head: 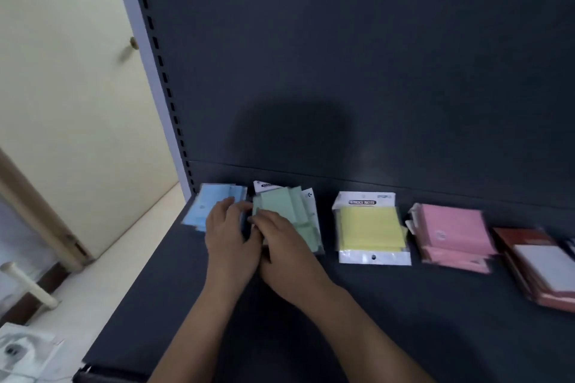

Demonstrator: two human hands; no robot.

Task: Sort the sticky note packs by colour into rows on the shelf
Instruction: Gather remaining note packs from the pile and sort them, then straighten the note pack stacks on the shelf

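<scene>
Sticky note packs lie in piles along the back of the dark shelf (404,320): blue packs (207,205) at the far left, then green packs (287,207), yellow packs (370,227), and pink packs (451,230). My left hand (228,233) rests on the blue pile's right edge, fingers bent over it. My right hand (280,242) lies on the left side of the green pile, fingertips touching its edge. Both hands meet in the gap between the two piles. Whether either hand actually grips a pack is hidden by the fingers.
A stack of red-brown packs with a white one on top (541,264) sits at the far right. The shelf's dark back panel (342,71) rises behind. A cream door (68,102) and pale floor (102,283) lie to the left, past the shelf edge.
</scene>
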